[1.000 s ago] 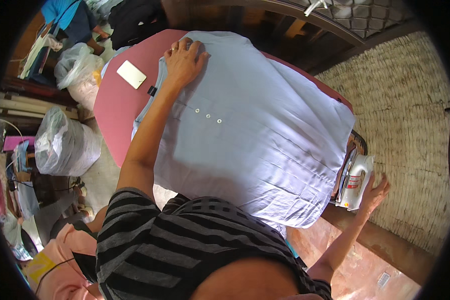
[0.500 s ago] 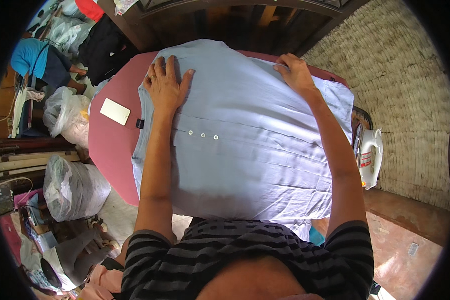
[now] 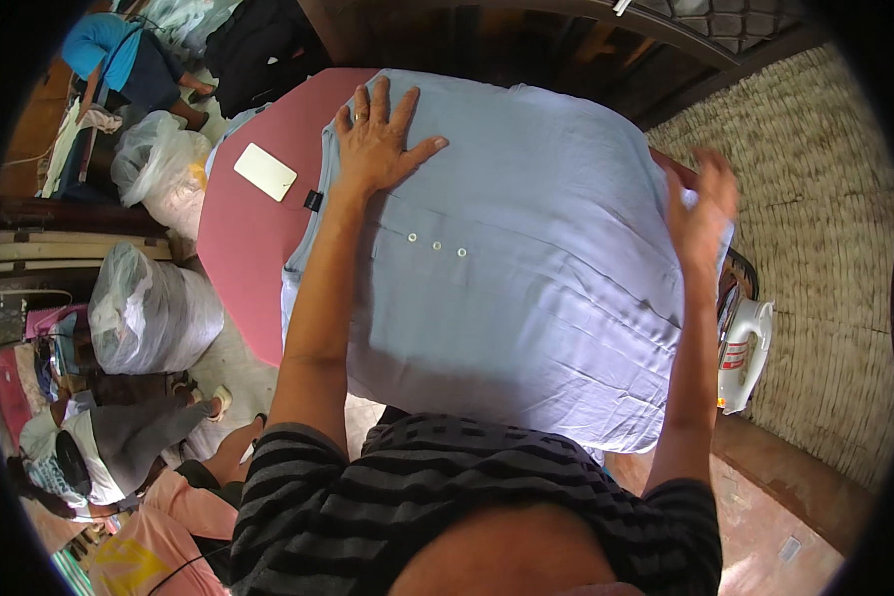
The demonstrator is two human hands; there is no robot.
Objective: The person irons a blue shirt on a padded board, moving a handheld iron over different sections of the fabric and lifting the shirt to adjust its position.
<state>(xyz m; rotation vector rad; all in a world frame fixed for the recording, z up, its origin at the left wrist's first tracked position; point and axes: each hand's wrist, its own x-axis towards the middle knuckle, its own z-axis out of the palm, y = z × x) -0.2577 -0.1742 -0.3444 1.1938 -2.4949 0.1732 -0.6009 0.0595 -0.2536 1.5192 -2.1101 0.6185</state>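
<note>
A light blue garment with a short row of white buttons point(image 3: 526, 169) lies spread over a pinkish-red ironing board point(image 3: 243, 238). My left hand point(image 3: 379, 144) rests flat near its neckline, fingers spread, with a ring on one finger. At the far right edge of the cloth my right hand point(image 3: 703, 209) is raised with its fingers apart and a little blurred; I see nothing in it. A white rectangular tag point(image 3: 265, 172) lies on the board left of the neckline, by a small black label point(image 3: 313, 201).
A white iron point(image 3: 745, 356) stands right of the board, beside a rough woven-looking wall point(image 3: 815, 199). Large clear plastic bags point(image 3: 154, 308) fill the left side. Other people, one in a blue shirt point(image 3: 101, 50), are at the left. A dark wooden door point(image 3: 487, 45) rises behind the board.
My right hand has moved right and toward me, off the far edge, and its fingers have opened. The garment's far right part is now smoothed down. My left hand stays on the cloth.
</note>
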